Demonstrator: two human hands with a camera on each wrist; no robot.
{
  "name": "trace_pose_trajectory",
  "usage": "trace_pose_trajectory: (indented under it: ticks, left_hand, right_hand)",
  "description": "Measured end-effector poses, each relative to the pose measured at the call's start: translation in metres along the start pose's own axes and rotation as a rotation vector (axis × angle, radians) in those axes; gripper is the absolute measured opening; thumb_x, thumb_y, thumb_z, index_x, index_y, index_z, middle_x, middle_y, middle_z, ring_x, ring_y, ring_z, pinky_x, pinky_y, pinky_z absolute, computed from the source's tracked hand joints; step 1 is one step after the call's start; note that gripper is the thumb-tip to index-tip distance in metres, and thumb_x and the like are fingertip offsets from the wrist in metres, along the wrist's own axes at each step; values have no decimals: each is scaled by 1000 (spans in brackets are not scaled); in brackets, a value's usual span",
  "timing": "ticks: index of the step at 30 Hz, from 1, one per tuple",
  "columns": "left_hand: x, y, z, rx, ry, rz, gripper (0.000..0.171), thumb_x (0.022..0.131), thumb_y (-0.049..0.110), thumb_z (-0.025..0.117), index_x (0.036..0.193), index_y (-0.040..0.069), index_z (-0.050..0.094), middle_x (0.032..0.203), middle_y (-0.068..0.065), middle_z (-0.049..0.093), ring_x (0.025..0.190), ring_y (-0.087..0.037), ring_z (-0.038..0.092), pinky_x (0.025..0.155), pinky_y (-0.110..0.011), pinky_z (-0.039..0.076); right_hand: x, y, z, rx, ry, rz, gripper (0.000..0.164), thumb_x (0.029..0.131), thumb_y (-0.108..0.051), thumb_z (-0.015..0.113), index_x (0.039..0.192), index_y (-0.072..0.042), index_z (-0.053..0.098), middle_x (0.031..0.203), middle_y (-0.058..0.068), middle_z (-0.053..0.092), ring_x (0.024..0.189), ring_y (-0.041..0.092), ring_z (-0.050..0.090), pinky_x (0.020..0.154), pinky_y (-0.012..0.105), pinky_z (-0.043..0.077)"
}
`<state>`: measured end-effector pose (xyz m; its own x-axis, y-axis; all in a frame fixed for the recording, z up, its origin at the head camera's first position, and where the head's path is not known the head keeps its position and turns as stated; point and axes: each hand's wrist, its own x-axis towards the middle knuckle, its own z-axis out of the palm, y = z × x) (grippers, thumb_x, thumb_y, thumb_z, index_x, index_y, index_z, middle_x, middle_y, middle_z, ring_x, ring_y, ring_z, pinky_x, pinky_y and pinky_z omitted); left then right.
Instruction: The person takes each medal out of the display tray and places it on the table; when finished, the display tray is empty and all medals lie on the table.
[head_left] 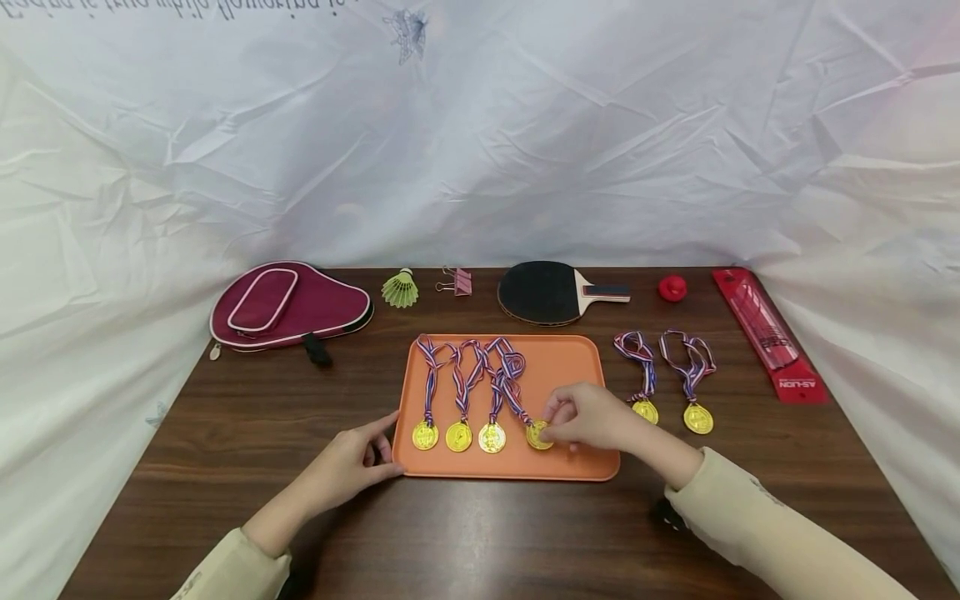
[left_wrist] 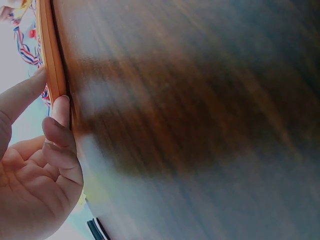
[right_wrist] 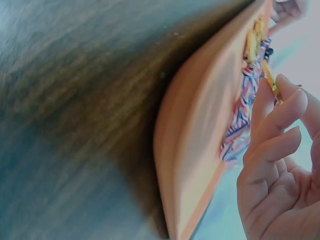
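In the head view an orange tray (head_left: 562, 358) carries several gold medals on striped red, white and blue ribbons. Three of them, a left medal (head_left: 425, 435), a second medal (head_left: 459, 436) and a third medal (head_left: 492, 437), lie side by side. My right hand (head_left: 592, 417) pinches the fourth medal (head_left: 538, 434) by its right edge, between thumb and fingers. The right wrist view shows this pinched medal (right_wrist: 272, 82) tilted up edge-on. My left hand (head_left: 348, 462) holds the tray's near left corner, thumb and fingertips against its rim (left_wrist: 52, 50).
Two more medals, one medal (head_left: 645, 411) partly behind my right wrist and another medal (head_left: 698, 418), lie right of the tray. Along the back are a maroon paddle case (head_left: 300, 304), shuttlecock (head_left: 401, 289), pink binder clip (head_left: 462, 282), table tennis paddle (head_left: 540, 292), red object (head_left: 672, 288) and red package (head_left: 768, 333).
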<state>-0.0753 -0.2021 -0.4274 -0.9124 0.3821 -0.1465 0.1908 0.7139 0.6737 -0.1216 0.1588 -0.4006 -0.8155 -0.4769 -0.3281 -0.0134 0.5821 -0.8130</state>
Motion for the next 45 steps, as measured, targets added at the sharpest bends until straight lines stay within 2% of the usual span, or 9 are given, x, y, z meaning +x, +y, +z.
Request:
trace_pose_trajectory:
  ticks: [5,9,12,16,24,32,36,41,45]
  left_hand:
    - [1,-1,0,-3,1,8,73,74,27,73,134,6,39,74,6,53,55,-6,45,48,-22,39]
    - [0,0,0,0,-3,6,73,74,28,73,135,5,39,74,5,53,55,-6,45,48,-22,39]
    - [0,0,0,-1,-6,4,72,74,27,73,134,5,39,74,5,53,55,-6,45,48,-22,39]
    - [0,0,0,-7,-9,-3,72,74,26,73,135,5,39,75,5,53,56,-7,46,48,-22,39]
    - [0,1,0,-7,-16,-8,73,75,27,72,135,6,38,74,5,53,56,-7,45,48,-22,39]
    - [0,1,-1,-13,-19,-10,73,75,27,72,135,5,38,74,4,52,56,-7,45,47,-22,38]
    - [0,2,-1,-11,-17,-13,72,75,26,72,135,5,38,74,5,52,55,-7,45,47,-22,38]
    - [1,2,0,-1,-12,-7,72,75,25,73,135,5,38,74,5,53,55,-6,45,48,-22,39]
    - [1,1,0,1,-12,-10,73,74,25,73,135,4,38,75,5,53,55,-6,45,48,-22,39]
  right_hand:
    - [-10,-7,-5,44,46,-46,24,72,-27,75,83,-10,62,67,12,63,52,27,58,47,27,41]
    - [-25,-27,-10,50,93,-76,20,76,-20,72,87,-6,63,70,13,64,52,31,57,48,31,45]
    - [-31,-29,-16,40,113,-81,18,78,-19,70,92,-9,65,73,8,64,51,31,56,47,34,46]
    - [-34,-14,-25,29,137,-72,22,78,-31,69,97,-21,67,75,3,63,50,29,56,44,34,45]
    - [-56,-12,-45,32,243,-14,24,76,-38,69,97,-26,65,78,0,65,51,23,55,41,35,43]
    - [-83,1,-66,32,317,-1,31,79,-37,66,103,-18,61,84,4,65,53,23,56,46,33,45]
    - [-100,10,-77,2,361,33,34,81,-37,64,106,-15,59,87,7,65,54,24,56,45,32,45]
    - [-121,26,-91,-55,433,79,35,83,-38,62,108,-14,56,87,6,65,55,23,57,45,30,44]
    - [-137,43,-102,-51,477,87,32,85,-31,62,108,-10,54,86,4,66,54,21,57,42,30,42]
